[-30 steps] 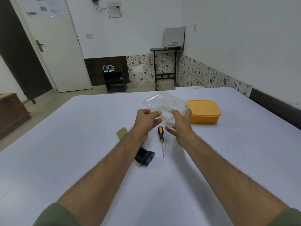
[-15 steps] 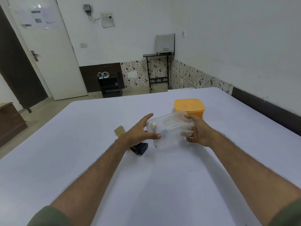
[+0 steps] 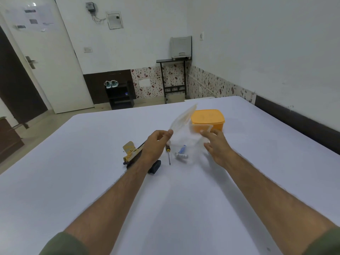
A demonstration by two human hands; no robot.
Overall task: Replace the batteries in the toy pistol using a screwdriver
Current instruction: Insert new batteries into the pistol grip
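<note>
A: In the head view, what are the two hands doing at the centre of the frame?

B: The left hand (image 3: 156, 142) pinches the near corner of a clear plastic lid (image 3: 182, 119), lifted and tilted up. The right hand (image 3: 216, 144) has its fingers spread and loosely bent against the side of the clear plastic container (image 3: 191, 138); whether it grips the wall or only steadies it cannot be told, as the plastic is blurred.

A: Why hold it like that?

B: Probably to peel the lid off while the other hand keeps the box from sliding, so the batteries (image 3: 181, 152) seen through it, low near the table, can be reached.

A: And the task's own things?

B: The toy pistol (image 3: 131, 153) lies on the white table (image 3: 92, 181) left of centre, partly under the left forearm, its dark grip towards the viewer. The screwdriver (image 3: 168, 154) lies just right of it, tip pointing down the frame, near the container. Neither is held.

A: Anything behind?

B: An orange lidded box (image 3: 208, 118) stands just beyond the clear one, upper centre-right.
</note>
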